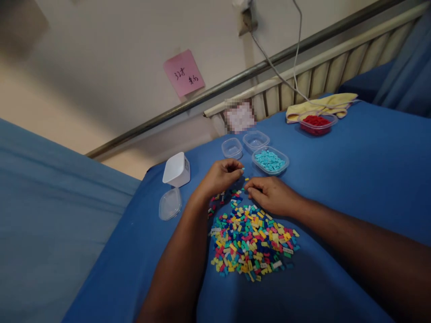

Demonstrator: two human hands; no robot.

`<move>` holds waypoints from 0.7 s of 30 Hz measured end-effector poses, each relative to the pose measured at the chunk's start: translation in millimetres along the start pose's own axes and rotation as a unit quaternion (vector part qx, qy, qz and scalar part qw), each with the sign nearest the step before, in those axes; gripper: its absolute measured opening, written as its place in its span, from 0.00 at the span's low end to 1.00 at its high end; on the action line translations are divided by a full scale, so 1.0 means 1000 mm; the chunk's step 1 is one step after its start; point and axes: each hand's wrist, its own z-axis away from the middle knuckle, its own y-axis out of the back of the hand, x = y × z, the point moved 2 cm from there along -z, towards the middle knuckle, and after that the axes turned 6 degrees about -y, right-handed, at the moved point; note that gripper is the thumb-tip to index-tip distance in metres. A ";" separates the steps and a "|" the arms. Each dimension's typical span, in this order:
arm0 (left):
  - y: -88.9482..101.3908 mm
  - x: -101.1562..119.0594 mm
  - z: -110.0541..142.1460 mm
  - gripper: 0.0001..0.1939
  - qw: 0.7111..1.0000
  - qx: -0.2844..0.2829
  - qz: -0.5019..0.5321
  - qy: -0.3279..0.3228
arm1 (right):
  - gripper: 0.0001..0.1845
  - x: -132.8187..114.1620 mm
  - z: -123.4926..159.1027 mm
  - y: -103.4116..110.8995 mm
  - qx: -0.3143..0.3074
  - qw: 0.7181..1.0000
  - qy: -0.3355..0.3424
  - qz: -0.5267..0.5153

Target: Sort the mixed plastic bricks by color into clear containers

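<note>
A loose pile of small toy building bricks (249, 242) in many colours lies on the blue-covered table. Just beyond it, my left hand (222, 177) pinches a tiny light blue brick (243, 169) between thumb and finger. My right hand (269, 194) rests at the pile's far edge, its fingers curled and drawn together; whatever is at their tips is too small to make out. Close ahead of both hands stands a clear plastic tub (287, 165) holding light blue bricks. A few scattered bricks lie between and beneath the hands.
Two clear tubs (232, 148) stand behind the hands. At left are a white container (177, 170) and a clear lid (170, 204). A tub of red bricks (316, 124) sits beside a yellow cloth (319, 106) at far right. Cables hang over a radiator (323, 74).
</note>
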 end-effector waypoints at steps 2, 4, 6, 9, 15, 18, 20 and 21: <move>-0.011 0.011 -0.013 0.11 1.000 -0.017 0.009 -0.023 | 0.11 -0.001 -0.001 0.000 0.000 1.000 0.000 0.003; -0.024 0.024 -0.028 0.10 0.998 -0.039 -0.007 -0.052 | 0.11 -0.001 -0.001 0.001 0.000 1.000 -0.003 0.006; -0.035 0.036 -0.043 0.08 0.993 -0.068 -0.052 -0.082 | 0.11 -0.002 -0.002 0.002 -0.001 1.000 -0.001 0.008; -0.039 0.048 -0.056 0.10 0.982 -0.081 -0.125 -0.118 | 0.12 -0.002 -0.002 0.003 -0.002 1.000 0.010 0.005; 0.013 0.029 -0.039 0.10 0.977 0.005 -0.209 -0.047 | 0.10 0.001 -0.001 0.000 0.001 1.000 0.015 -0.012; 0.031 0.001 -0.022 0.13 0.956 0.008 -0.291 0.020 | 0.10 0.001 -0.001 -0.001 0.003 1.000 0.008 -0.005; 0.032 -0.015 -0.013 0.16 0.938 -0.007 -0.345 0.036 | 0.10 0.001 -0.001 -0.002 0.002 1.000 -0.001 -0.003; 0.029 -0.021 -0.010 0.18 0.929 -0.021 -0.367 0.035 | 0.10 0.001 -0.001 -0.002 0.000 1.000 -0.005 -0.003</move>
